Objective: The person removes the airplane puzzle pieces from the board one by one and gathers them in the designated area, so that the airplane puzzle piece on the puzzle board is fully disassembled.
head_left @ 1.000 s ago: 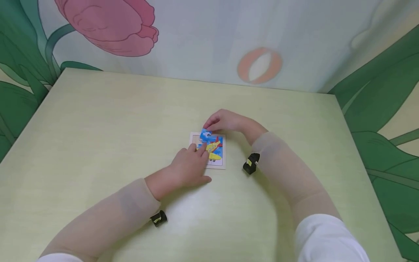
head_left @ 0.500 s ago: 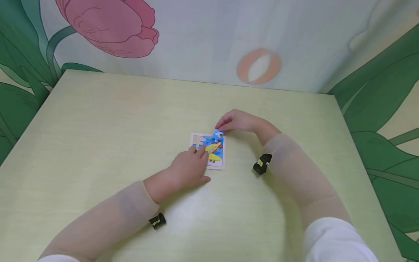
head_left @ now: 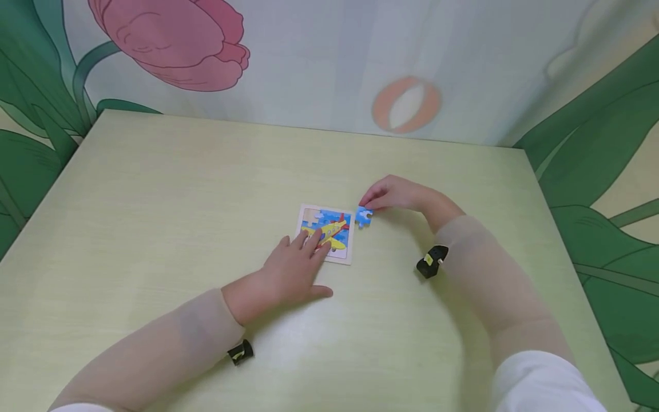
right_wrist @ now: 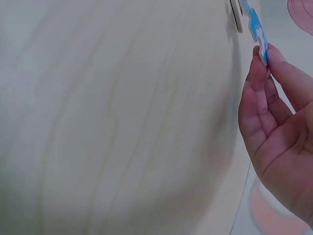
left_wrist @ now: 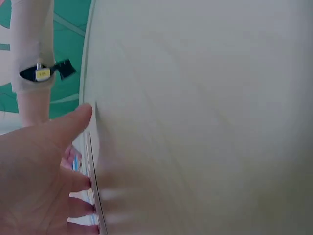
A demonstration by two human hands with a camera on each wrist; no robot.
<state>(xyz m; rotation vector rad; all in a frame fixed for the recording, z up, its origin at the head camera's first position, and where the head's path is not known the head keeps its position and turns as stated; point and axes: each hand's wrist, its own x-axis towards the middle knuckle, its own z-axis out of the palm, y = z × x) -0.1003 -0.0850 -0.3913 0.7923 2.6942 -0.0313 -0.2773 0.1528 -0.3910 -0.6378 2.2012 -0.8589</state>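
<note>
A: Since both your hands are busy, which step is this?

B: I'm handling one loose piece (head_left: 362, 219), I'd say. The thumb and fingertips of my right hand (head_left: 393, 193) pinch its far edge, and it sits just beside the right side of the puzzle (head_left: 336, 225). Whether it touches the desk (head_left: 206, 171), I can't tell.

A: And the left hand (head_left: 293, 274)?

B: Its fingers are spread and fairly straight, tips across the puzzle's lower left, thumb well out over the desk. They grip nothing.

A: What does the next move call for?

B: A steady pinch, I think, and a check of knobs and notches against the gap (head_left: 309, 215) at the upper left. Pressing too hard with my left could skew the puzzle.

A: How is it all made?

B: The piece is thin and flat, blue with white patches, with a rounded notch; wood or stiff card, I guess. The puzzle is squarish and pale-rimmed, with a yellow plane on blue. The desk shows faint grain.
</note>
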